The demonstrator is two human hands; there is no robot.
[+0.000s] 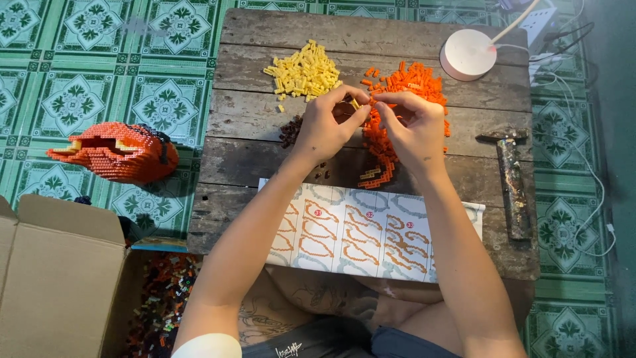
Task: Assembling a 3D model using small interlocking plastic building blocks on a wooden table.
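My left hand (pixel 328 126) and my right hand (pixel 411 126) meet above the wooden table (pixel 258 119), fingertips pinched together on a small yellow brick (pixel 356 104) and tiny orange pieces. Under the hands lies a curved orange brick assembly (pixel 377 174). Behind them sit a pile of yellow bricks (pixel 305 71) and a pile of orange bricks (pixel 407 81). A few dark brown bricks (pixel 290 130) lie left of my left hand. A printed instruction sheet (pixel 361 232) with orange outline diagrams lies at the table's near edge.
A hammer (pixel 511 179) lies on the table's right side. A round white lamp base (pixel 468 54) stands at the back right with cables. On the tiled floor left sits a large orange brick model (pixel 116 152). A cardboard box (pixel 53 278) holds mixed bricks.
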